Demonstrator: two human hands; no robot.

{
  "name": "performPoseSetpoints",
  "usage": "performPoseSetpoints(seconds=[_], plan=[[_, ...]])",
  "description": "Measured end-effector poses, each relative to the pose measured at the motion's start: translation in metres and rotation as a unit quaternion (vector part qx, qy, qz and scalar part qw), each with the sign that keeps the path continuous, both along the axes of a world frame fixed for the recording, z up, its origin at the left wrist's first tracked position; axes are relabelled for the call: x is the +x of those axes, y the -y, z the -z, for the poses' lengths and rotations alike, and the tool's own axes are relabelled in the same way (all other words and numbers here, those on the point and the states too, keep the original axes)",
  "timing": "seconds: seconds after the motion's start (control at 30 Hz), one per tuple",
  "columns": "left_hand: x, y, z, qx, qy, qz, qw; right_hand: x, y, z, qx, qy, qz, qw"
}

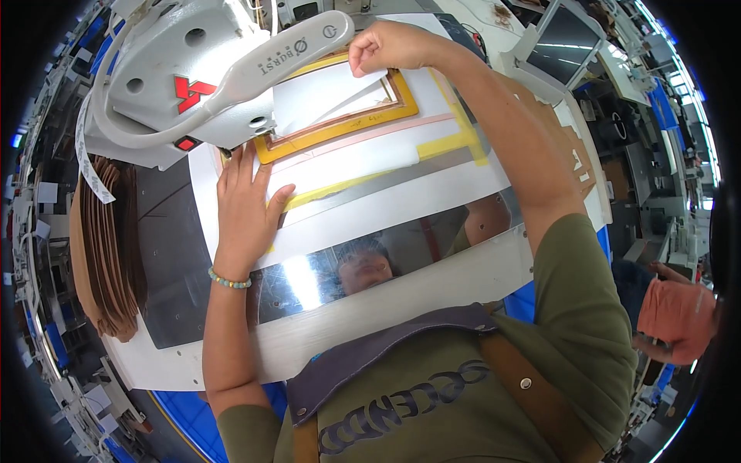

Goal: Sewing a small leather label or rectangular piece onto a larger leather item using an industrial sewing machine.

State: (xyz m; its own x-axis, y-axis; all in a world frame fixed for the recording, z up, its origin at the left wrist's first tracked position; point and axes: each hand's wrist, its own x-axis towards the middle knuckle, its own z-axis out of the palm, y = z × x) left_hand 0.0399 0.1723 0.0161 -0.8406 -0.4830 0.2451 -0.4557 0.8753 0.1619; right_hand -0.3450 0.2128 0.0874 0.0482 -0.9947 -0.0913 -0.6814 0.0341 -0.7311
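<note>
My left hand (248, 197) lies flat with its fingers apart on a white board, its fingertips beside the lower left corner of a yellow rectangular frame (351, 127). My right hand (390, 50) is above the frame's far right side, its fingers curled in a pinch at the corner of a white sheet (309, 96). Inside the frame, the sheet's near edge runs slantwise and looks lifted. Brown strips line the frame's inner edge. Yellow tape (448, 144) and a grey strip run across the white board (370, 204). The sewing machine head hides the frame's left part.
A white sewing machine head (174, 73) with a curved grey arm (285, 58) overhangs the far left. Brown layered pieces (108, 255) hang at the left. A shiny metal plate (309, 282) edges the table. A screen (567, 42) stands far right; another person (675, 312) is beyond.
</note>
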Motion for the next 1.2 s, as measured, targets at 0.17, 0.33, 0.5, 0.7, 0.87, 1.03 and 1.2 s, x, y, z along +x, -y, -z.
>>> performPoseSetpoints(seconds=[0.17,0.33,0.5,0.7,0.87,1.03,1.2], plan=[[0.001,0.001,0.002,-0.005,0.002,-0.001,1.0,0.005,-0.023,0.003,0.063,-0.122,-0.035,0.99],[0.0,0.0,0.002,0.009,-0.008,0.003,1.0,0.011,-0.035,0.002,0.071,-0.113,-0.03,0.991],[-0.001,-0.003,0.0,0.005,0.005,0.0,1.0,0.013,-0.035,-0.001,0.069,-0.148,-0.039,0.986],[-0.001,-0.003,-0.001,-0.001,0.016,0.002,1.0,0.02,-0.03,-0.003,0.089,-0.204,-0.041,0.974],[0.001,0.0,0.005,-0.009,0.013,-0.009,1.0,0.027,-0.033,0.005,0.042,-0.284,-0.073,0.955],[0.0,0.001,0.007,-0.007,-0.021,-0.004,1.0,0.02,-0.042,0.007,0.01,-0.236,-0.037,0.971],[0.002,0.001,0.009,-0.005,-0.018,-0.007,1.0,0.016,-0.042,0.004,0.031,-0.213,-0.069,0.974]])
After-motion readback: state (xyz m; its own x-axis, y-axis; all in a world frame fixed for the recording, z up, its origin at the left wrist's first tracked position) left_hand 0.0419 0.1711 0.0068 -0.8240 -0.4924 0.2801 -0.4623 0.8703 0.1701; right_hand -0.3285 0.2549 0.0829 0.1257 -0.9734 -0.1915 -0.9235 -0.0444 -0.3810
